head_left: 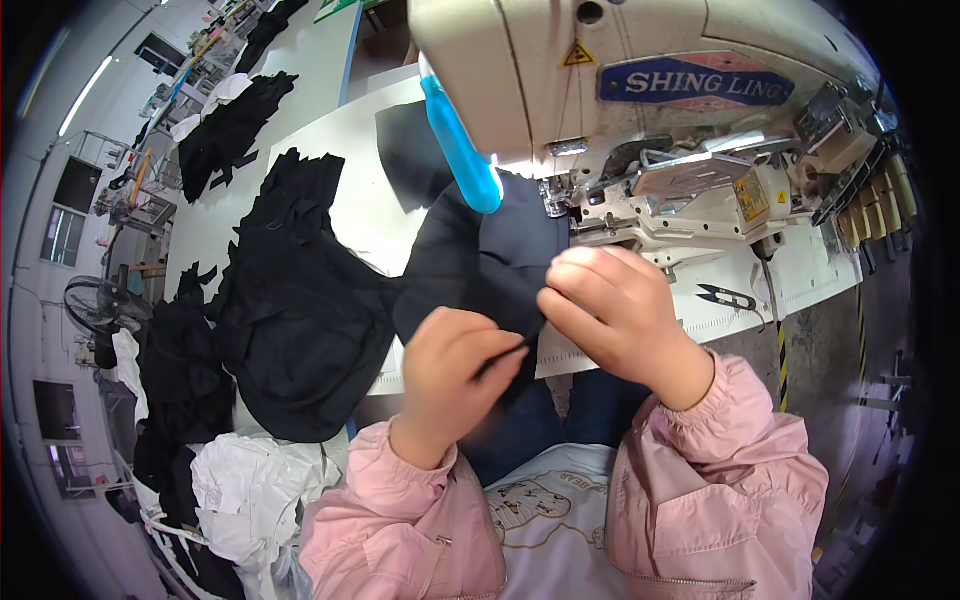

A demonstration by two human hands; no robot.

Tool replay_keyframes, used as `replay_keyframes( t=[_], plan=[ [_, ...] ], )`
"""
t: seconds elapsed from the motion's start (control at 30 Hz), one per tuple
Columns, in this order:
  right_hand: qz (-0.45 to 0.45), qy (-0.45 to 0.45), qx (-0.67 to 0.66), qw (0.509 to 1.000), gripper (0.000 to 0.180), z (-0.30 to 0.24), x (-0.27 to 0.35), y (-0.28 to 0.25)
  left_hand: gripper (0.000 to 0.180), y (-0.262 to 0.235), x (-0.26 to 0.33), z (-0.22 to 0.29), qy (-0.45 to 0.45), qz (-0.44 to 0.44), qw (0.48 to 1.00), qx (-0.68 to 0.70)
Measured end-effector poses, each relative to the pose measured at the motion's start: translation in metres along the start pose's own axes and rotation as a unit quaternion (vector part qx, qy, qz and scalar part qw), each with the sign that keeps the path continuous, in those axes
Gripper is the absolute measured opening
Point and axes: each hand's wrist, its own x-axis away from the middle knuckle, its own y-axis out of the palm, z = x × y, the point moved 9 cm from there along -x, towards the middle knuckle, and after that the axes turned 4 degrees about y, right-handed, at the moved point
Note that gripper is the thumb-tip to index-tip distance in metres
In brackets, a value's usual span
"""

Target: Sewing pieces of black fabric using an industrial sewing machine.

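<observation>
1. The black fabric piece (pixel 470 270) lies directly ahead of and above both hands, running from their fingers up toward the needle area of the sewing machine (pixel 640 110); its long axis goes roughly from lower left to upper right, with the far end lying on the machine bed under the presser foot (pixel 553 195).
2. The left hand (pixel 455 375) holds the near lower edge, its grip closed on the cloth with a thin dark strip or fold running across the fingers; the right hand (pixel 610 310) sits just beside it, higher and to the right, its grip pinched together on the same edge; the two hands almost touch.
3. The right hand is the nearer one to the needle; the left is nearer the person's body.
4. The fabric piece looks matte black, soft and limp, folded over itself between the hands; what the seam or edge looks like I cannot tell, since the dark cloth hides detail.
5. To the left on the white tabletop (pixel 350 130) lies a heap of black cut pieces (pixel 290 310), well apart from the hands; a blue-handled tool (pixel 460 150) hangs from the machine above the fabric; small snips (pixel 727 297) lie on the tabletop to the right.
</observation>
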Motion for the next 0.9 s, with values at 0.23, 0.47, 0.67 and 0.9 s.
replay_keyframes(
  t=[0.23, 0.47, 0.67, 0.9],
  plan=[
    [0.052, 0.04, 0.011, 0.998, 0.025, 0.003, 0.03, -0.008, 0.054, 0.056, -0.011, -0.016, 0.144, 0.022, 0.982, -0.124],
    [0.086, 0.067, 0.021, 0.994, 0.024, 0.007, 0.005, -0.029, 0.036, 0.058, -0.061, -0.031, 0.106, -0.022, 0.994, -0.033],
    [0.139, 0.146, -0.039, 0.979, 0.019, 0.037, -0.019, -0.038, 0.024, 0.052, -0.085, -0.043, 0.097, -0.059, 0.994, 0.0],
    [0.143, 0.179, -0.069, 0.971, 0.017, 0.047, -0.015, -0.033, 0.02, 0.051, -0.085, -0.045, 0.082, -0.069, 0.994, 0.007]
  ],
)
